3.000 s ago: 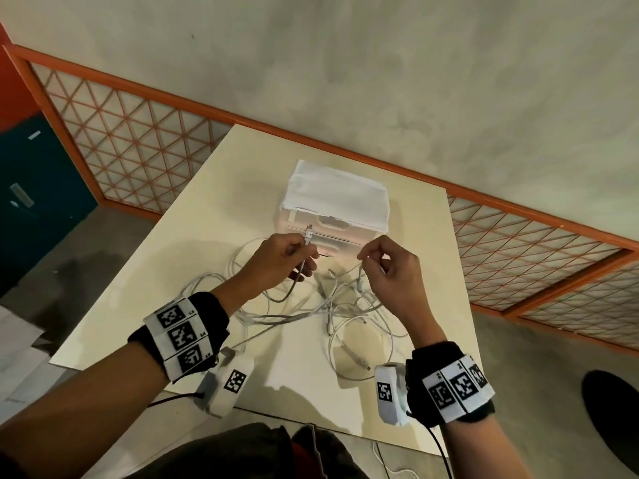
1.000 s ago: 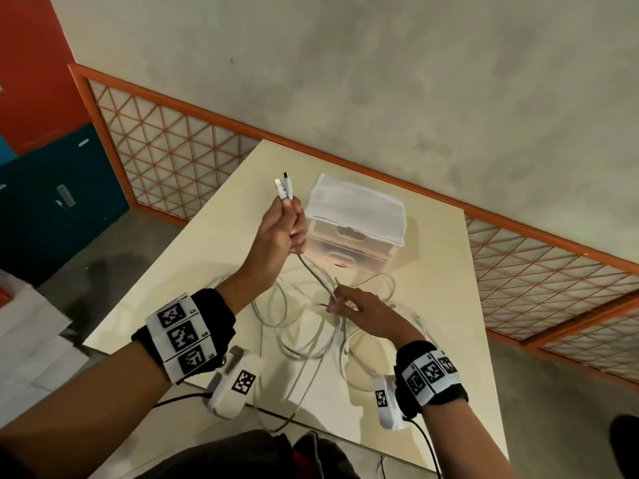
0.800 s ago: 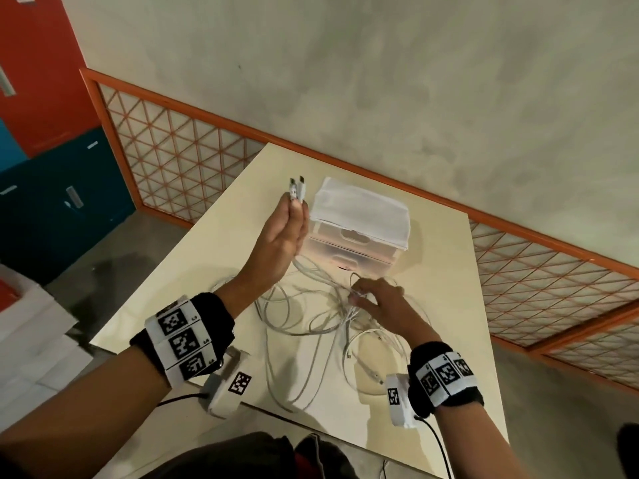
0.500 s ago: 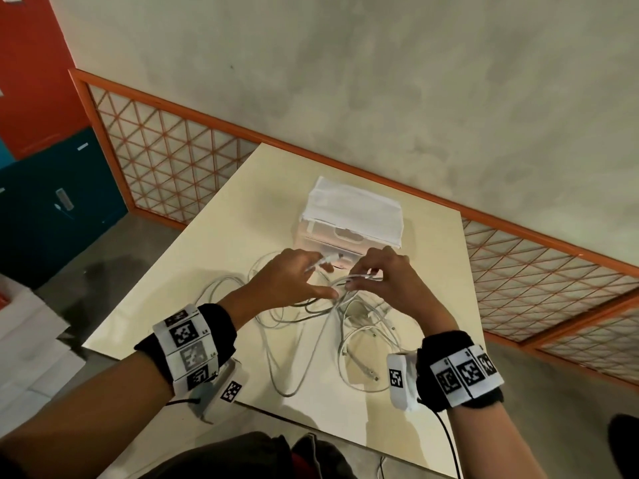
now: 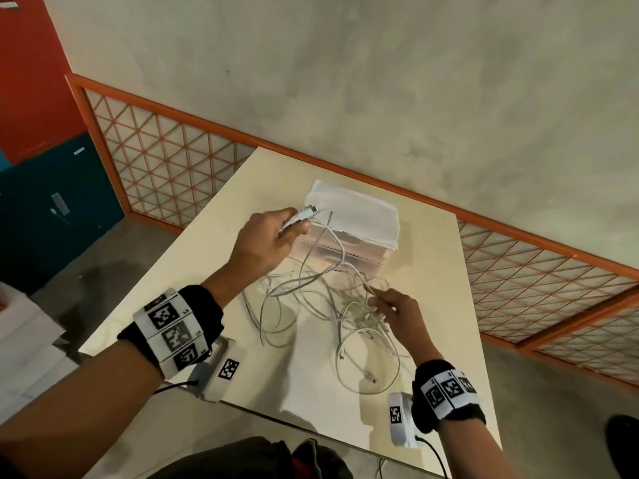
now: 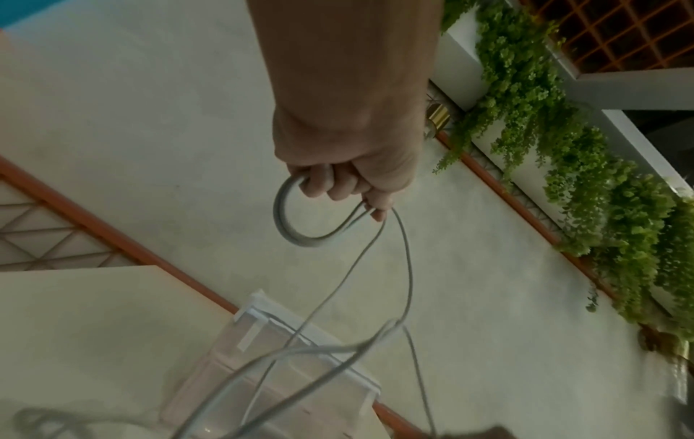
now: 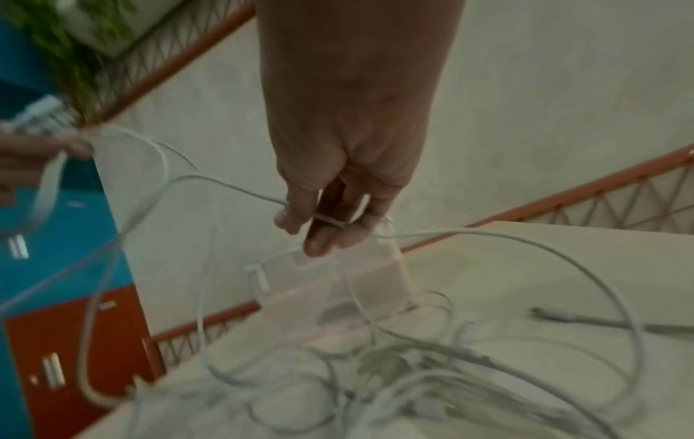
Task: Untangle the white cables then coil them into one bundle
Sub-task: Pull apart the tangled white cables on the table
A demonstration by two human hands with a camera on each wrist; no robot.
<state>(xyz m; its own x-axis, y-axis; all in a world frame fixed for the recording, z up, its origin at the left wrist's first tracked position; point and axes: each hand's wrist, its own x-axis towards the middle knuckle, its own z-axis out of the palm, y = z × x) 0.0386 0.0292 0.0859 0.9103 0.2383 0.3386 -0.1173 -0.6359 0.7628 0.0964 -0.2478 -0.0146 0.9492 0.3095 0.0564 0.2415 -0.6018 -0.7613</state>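
Observation:
A tangle of thin white cables lies on the cream table in front of a plastic box. My left hand is raised above the table and grips cable ends; their plugs stick out past its fingers. In the left wrist view a short cable loop hangs from the curled fingers, and strands run down to the pile. My right hand is lower, over the pile, and pinches one strand between thumb and fingers.
A translucent plastic drawer box with a white top stands at the back of the table. An orange lattice railing runs behind the table, with a plastered wall beyond. Loose cable loops reach towards the table's near edge.
My left hand rose again and moved back-left with the plugs, pulling strands up from the pile. My right hand dropped away from the left and moved right, pinching one strand over the tangle.

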